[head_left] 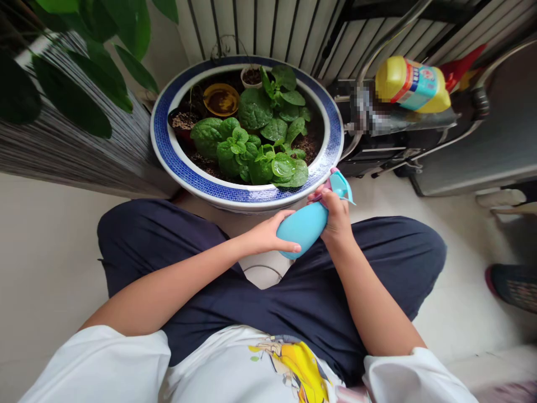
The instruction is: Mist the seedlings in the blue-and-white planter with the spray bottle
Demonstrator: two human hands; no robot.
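Observation:
A light-blue spray bottle (302,226) with a pink and blue trigger head is held over my lap, tilted toward the planter. My right hand (335,215) is wrapped round its neck by the trigger. My left hand (268,234) cups the bottle's base, fingers curled under it. Just beyond the bottle stands a wide blue-and-white ceramic planter (247,193) full of dark soil and green leafy plants (260,140).
Inside the planter lie a yellow saucer (221,99) and two small pots. A big-leaved plant (79,73) hangs at the left. A yellow bottle (413,84) rests on a metal rack at the right. A slipper (512,285) sits on the pale floor, far right.

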